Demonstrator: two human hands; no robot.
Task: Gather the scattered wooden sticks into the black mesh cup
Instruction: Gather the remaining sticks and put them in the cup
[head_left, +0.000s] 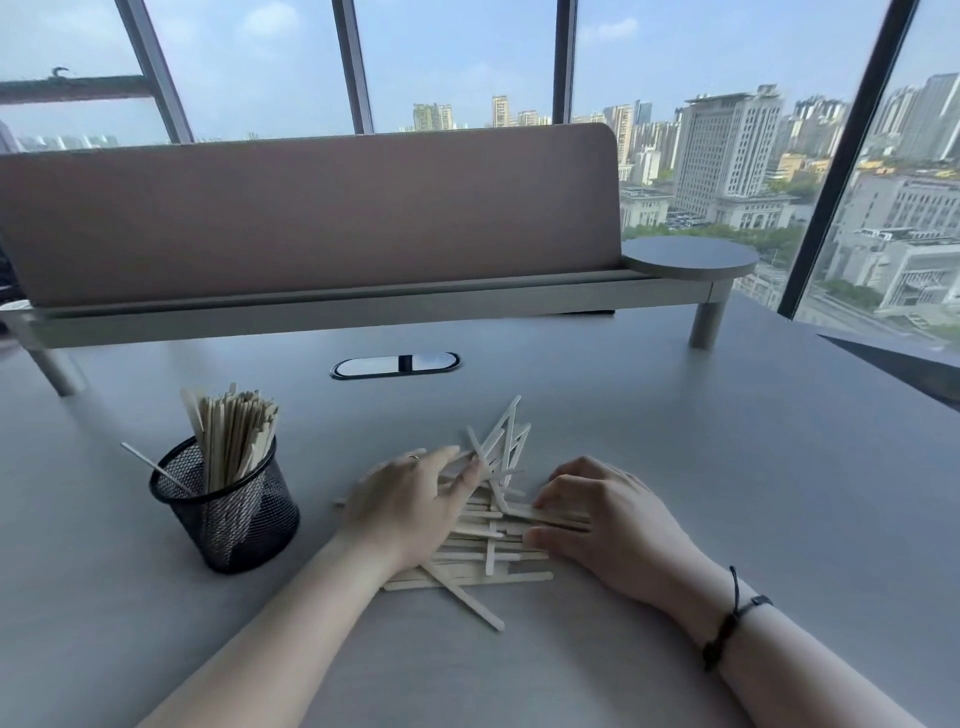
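A pile of pale wooden sticks (488, 540) lies on the grey desk in front of me. My left hand (402, 506) rests on the pile's left side, fingers spread over the sticks, some of which tilt up past its fingertips. My right hand (602, 519) presses against the pile's right side, fingers curled on the stick ends. The black mesh cup (226, 512) stands upright to the left of the pile, holding a bunch of sticks (234, 436) that rise above its rim; one thin stick leans out to the left.
A cable grommet (396, 365) is set into the desk behind the pile. A raised shelf with a pinkish divider panel (311, 218) runs along the back, ending in a round grey disc (690, 258). Large windows lie beyond.
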